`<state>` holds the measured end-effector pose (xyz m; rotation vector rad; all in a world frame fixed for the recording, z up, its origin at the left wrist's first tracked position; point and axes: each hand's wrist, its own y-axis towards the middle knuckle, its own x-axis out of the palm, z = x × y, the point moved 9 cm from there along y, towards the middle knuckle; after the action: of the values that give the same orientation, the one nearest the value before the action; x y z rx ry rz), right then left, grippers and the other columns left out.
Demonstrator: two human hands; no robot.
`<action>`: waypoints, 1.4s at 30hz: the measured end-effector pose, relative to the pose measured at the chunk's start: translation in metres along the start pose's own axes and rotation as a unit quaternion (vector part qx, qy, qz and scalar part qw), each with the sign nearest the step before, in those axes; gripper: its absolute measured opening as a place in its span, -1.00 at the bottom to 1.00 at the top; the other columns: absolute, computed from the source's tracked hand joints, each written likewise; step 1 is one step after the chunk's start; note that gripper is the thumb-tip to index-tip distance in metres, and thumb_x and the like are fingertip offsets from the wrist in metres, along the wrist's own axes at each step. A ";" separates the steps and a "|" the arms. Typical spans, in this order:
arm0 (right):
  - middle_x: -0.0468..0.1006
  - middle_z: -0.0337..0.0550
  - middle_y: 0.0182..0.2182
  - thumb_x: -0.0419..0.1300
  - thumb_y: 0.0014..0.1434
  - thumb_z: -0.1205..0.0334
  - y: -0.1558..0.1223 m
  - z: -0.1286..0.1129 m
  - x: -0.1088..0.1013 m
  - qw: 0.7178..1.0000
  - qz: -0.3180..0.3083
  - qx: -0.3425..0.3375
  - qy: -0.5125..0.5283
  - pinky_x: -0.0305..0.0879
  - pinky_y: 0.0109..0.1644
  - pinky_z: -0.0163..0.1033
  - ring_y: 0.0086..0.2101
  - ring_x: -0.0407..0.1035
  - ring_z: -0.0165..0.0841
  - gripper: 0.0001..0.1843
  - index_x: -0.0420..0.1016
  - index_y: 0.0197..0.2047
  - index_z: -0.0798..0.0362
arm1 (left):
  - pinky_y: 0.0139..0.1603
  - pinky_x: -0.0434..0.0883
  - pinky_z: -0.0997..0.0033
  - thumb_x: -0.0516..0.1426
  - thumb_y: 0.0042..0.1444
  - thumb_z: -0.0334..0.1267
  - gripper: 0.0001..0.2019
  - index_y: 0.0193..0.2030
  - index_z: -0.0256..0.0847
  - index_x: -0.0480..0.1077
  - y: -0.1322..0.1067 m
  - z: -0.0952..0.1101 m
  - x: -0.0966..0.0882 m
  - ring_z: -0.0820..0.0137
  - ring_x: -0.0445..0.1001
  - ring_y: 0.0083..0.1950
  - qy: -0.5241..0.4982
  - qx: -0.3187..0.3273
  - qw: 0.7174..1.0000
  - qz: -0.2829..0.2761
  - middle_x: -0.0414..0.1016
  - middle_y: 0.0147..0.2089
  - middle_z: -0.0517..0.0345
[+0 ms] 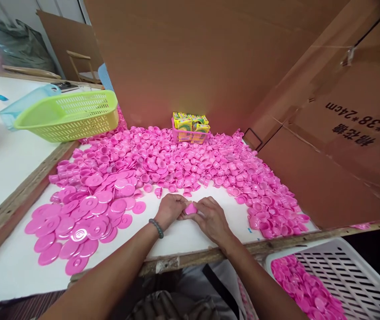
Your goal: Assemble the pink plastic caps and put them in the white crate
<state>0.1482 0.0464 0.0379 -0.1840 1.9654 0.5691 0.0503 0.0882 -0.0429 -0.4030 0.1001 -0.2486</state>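
My left hand (pixel 171 211) and my right hand (pixel 212 219) meet over the white table top, fingers closed on a small pink toy cup (pixel 190 208) between them. Fingers cover much of the cup. A beaded bracelet circles my left wrist. Beyond my hands spreads a wide heap of pink toy cups (pixel 176 158), curving down along the right side. To the left of my left hand lies a loose pile of round pink toy saucers (pixel 90 218), many overlapping.
Behind the cups stands a pink basket (pixel 190 137) of yellow-green boxes (pixel 194 122). A green basket (pixel 70 115) rests at the left. Tall cardboard (pixel 190 58) walls the back and right. At lower right, a white crate (pixel 353 271) holds pink pieces. A wooden edge (pixel 190 260) runs along the front.
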 end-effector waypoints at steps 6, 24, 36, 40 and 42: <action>0.30 -0.16 -0.52 0.08 0.15 0.11 0.009 -0.002 0.003 0.999 -0.034 -0.022 -0.008 0.09 -0.35 -0.25 -0.41 0.15 -0.34 -0.74 0.45 -0.45 0.07 | -0.65 0.34 0.56 0.12 -0.13 -0.38 -0.94 -0.52 -0.31 0.40 0.002 -0.003 -0.001 0.51 0.34 -0.67 0.011 -0.024 1.000 0.011 0.36 -0.70 0.24; 0.46 -0.16 -0.26 0.06 0.17 0.24 -0.009 0.034 0.008 0.966 0.008 0.109 0.235 0.27 -0.15 -0.22 -0.25 0.33 -0.37 -0.74 0.42 -0.08 -0.04 | -0.60 0.31 0.58 0.14 -0.12 -0.34 -0.89 -0.56 -0.33 0.35 -0.008 0.007 -0.009 0.56 0.34 -0.64 0.070 -0.013 0.997 -0.005 0.39 -0.62 0.19; 0.41 -0.18 -0.31 0.20 0.04 0.16 -0.012 0.036 0.010 0.969 0.024 0.117 0.214 0.32 -0.27 -0.25 -0.34 0.32 -0.39 -0.71 0.42 -0.13 -0.01 | -0.63 0.30 0.59 0.23 -0.17 -0.18 -0.77 -0.51 -0.27 0.29 -0.005 0.011 0.002 0.54 0.35 -0.64 0.060 0.049 0.997 -0.015 0.34 -0.64 0.27; 0.39 -0.16 -0.27 0.16 0.08 0.20 -0.011 0.031 0.007 0.968 0.020 0.095 0.230 0.32 -0.26 -0.26 -0.25 0.31 -0.36 -0.73 0.44 -0.10 -0.05 | -0.62 0.32 0.58 0.20 -0.13 -0.20 -0.79 -0.53 -0.27 0.27 -0.004 0.008 0.002 0.53 0.35 -0.65 0.044 0.031 0.998 -0.011 0.34 -0.65 0.26; 0.39 -0.15 -0.27 0.19 0.06 0.18 -0.010 0.028 0.007 0.971 0.019 0.091 0.221 0.31 -0.23 -0.23 -0.23 0.30 -0.34 -0.72 0.45 -0.11 -0.05 | -0.62 0.33 0.57 0.18 -0.10 -0.22 -0.81 -0.51 -0.27 0.27 -0.001 0.006 0.001 0.52 0.36 -0.65 0.042 0.023 0.999 -0.003 0.35 -0.66 0.25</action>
<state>0.1718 0.0513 0.0189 -0.1681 2.4455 0.3898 0.0515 0.0897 -0.0372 -0.3469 0.1764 -0.2726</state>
